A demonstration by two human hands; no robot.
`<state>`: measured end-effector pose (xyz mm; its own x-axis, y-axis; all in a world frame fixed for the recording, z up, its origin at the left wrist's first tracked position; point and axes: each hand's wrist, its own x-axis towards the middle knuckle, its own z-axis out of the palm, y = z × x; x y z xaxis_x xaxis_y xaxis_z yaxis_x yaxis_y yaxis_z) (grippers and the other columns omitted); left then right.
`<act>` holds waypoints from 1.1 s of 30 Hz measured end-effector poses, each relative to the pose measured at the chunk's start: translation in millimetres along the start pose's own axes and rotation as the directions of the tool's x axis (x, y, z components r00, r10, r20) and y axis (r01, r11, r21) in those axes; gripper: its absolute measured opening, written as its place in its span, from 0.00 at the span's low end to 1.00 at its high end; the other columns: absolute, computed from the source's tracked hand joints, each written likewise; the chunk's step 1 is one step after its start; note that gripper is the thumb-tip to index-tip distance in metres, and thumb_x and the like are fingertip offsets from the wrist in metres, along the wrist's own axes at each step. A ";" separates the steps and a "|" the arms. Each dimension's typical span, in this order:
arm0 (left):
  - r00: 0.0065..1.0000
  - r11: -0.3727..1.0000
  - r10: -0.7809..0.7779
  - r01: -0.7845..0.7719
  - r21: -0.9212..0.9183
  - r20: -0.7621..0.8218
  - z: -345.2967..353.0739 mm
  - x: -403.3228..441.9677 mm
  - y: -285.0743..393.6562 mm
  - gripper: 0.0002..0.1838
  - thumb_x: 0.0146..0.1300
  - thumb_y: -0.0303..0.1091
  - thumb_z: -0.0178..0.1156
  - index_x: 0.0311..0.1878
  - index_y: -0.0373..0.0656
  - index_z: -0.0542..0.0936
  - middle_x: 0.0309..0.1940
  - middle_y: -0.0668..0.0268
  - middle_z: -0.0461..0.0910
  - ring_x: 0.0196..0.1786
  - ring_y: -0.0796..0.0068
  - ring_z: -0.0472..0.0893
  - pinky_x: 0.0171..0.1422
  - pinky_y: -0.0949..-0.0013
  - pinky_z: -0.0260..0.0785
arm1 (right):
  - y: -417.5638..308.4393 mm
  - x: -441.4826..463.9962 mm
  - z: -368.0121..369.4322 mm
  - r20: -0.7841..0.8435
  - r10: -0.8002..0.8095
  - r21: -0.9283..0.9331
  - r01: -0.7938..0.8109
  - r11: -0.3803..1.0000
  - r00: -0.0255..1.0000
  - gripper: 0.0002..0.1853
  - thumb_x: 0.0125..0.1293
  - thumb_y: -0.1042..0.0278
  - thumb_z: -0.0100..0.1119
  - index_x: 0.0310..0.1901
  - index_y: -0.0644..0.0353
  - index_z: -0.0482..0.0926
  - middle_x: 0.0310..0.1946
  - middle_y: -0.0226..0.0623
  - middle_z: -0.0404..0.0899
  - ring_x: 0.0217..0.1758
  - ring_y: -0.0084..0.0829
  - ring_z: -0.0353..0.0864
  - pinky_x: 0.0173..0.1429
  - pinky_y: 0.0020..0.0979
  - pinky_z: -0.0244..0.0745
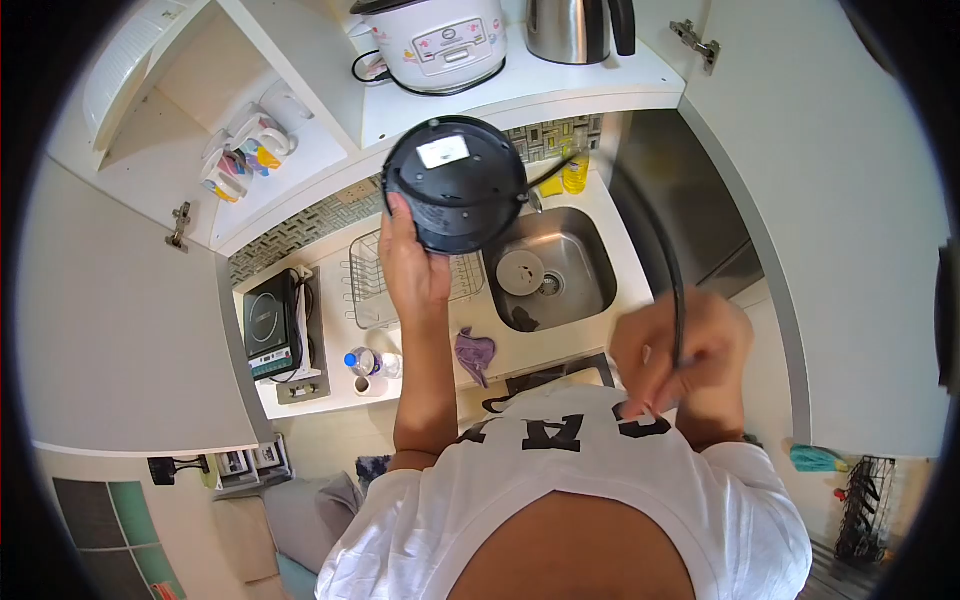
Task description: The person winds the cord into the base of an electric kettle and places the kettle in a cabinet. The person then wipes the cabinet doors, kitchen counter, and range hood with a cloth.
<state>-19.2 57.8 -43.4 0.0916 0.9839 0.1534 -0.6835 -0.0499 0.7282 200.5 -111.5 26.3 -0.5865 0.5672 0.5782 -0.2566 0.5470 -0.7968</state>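
Note:
My left hand [412, 268] grips the lower left edge of a round black kettle base [465, 205], raised in front of the cupboard shelf. Its underside faces me, with a white label on it. From the right side of the base a black power cord [662, 232] arcs over and down. My right hand [700, 340], slightly blurred, is closed on that cord in front of my chest. On the shelf above stands a steel electric kettle [568, 30], its top cut off by the frame.
A white rice cooker [445, 45] stands beside the kettle; mugs [258, 135] sit on the left shelf. Cupboard doors [130, 320] hang open at both sides. Below are a sink [590, 290] with a bowl [520, 272], a dish rack [372, 300], a purple cloth [474, 352] and an induction cooker [268, 325].

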 end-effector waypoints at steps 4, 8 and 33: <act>0.997 0.995 0.033 -0.039 -0.094 -0.067 -1.1 3.1 14.2 0.23 0.71 0.46 0.49 0.60 0.37 0.70 0.53 0.60 0.76 0.53 0.67 0.78 0.58 0.60 0.73 | 9.4 -41.3 -7.4 0.036 0.122 0.158 -0.126 0.979 0.992 0.14 0.50 0.83 0.67 0.41 0.68 0.81 0.29 0.41 0.81 0.30 0.30 0.81 0.33 0.28 0.74; 1.000 0.995 0.025 -0.024 -0.092 0.008 16.3 -4.5 14.5 0.26 0.69 0.50 0.51 0.58 0.38 0.71 0.53 0.61 0.77 0.54 0.68 0.78 0.59 0.61 0.73 | 14.7 -21.1 2.8 -0.322 0.471 0.345 -0.361 0.866 0.821 0.27 0.55 0.81 0.64 0.57 0.68 0.69 0.29 0.36 0.79 0.28 0.27 0.80 0.35 0.26 0.75; 0.975 0.990 -0.002 0.034 -0.139 0.224 39.1 -35.3 17.0 0.18 0.68 0.27 0.50 0.59 0.30 0.67 0.54 0.54 0.75 0.55 0.67 0.77 0.62 0.61 0.70 | 54.9 46.1 -18.4 -0.659 -0.049 -0.741 -0.636 0.215 0.751 0.12 0.54 0.65 0.67 0.41 0.53 0.81 0.29 0.35 0.76 0.27 0.40 0.77 0.30 0.36 0.70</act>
<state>-5.8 15.5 -10.3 0.2526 0.9208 0.2973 -0.7738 0.0078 0.6334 173.5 -44.0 12.4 0.0783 0.8046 0.5886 0.8870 0.2133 -0.4096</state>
